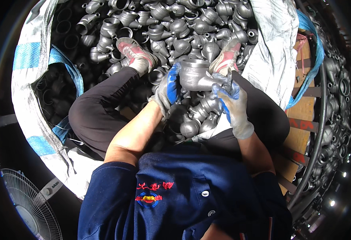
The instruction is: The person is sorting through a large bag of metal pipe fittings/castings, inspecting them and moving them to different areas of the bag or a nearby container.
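Between my hands is a grey bulbous fitting point(194, 76), its wide ribbed collar facing up and its narrower neck pointing right. My left hand point(170, 87), in a grey and blue glove, is closed against the fitting's left side. At the neck, my right hand point(235, 104), gloved the same way, has its fingers bent around a thin, dark, flat tool point(229, 78) that stands upright. The tool's exact kind is unclear, and my fingers partly hide the neck. Similar loose fittings point(189, 127) lie just below my hands.
I sit with legs bent on a heap of grey fittings point(181, 46) in a large white woven bag point(273, 44) with blue straps point(309, 64). A fan point(27, 210) stands at lower left. Wooden boards point(297, 138), a dark curved rail point(322, 120) and more fittings point(332, 102) are at right.
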A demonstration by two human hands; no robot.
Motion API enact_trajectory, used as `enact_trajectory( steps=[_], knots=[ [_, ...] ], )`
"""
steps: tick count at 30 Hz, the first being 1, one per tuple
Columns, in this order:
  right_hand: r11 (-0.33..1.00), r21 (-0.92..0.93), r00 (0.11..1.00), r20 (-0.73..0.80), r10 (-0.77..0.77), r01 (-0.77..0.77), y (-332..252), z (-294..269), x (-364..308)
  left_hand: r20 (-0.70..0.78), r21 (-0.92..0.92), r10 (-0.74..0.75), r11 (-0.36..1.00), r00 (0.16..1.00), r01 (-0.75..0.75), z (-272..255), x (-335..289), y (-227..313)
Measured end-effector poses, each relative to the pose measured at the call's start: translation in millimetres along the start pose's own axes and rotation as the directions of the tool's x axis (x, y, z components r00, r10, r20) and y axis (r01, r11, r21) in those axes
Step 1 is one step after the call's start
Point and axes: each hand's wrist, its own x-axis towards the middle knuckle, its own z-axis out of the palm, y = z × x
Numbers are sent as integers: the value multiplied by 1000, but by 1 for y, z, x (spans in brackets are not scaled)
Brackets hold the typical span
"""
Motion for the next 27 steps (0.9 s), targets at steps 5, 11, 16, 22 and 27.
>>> enact_trajectory(
  steps=[5, 11, 16, 22, 27],
  knots=[
    [954, 252, 986, 1, 167, -162, -3, 3, 4, -94, 180, 121, 978, 988, -102, -11, 0, 23],
    [899, 364, 968, 25, 252, -243, 6, -3, 6, -25, 373, 214, 908, 977, -189, 9, -16, 46],
    [903, 340, 964, 131, 231, -263, 30, -19, 10, 61, 565, 291, 778, 955, -273, 5, -20, 52],
    [829, 475, 909, 406, 92, -296, 46, -33, 16, 41, 535, 215, 820, 976, -203, 13, -25, 61],
    [872, 363, 927, 301, 224, -329, 27, -17, 15, -15, 642, 304, 733, 953, -224, 0, -17, 64]
  ],
)
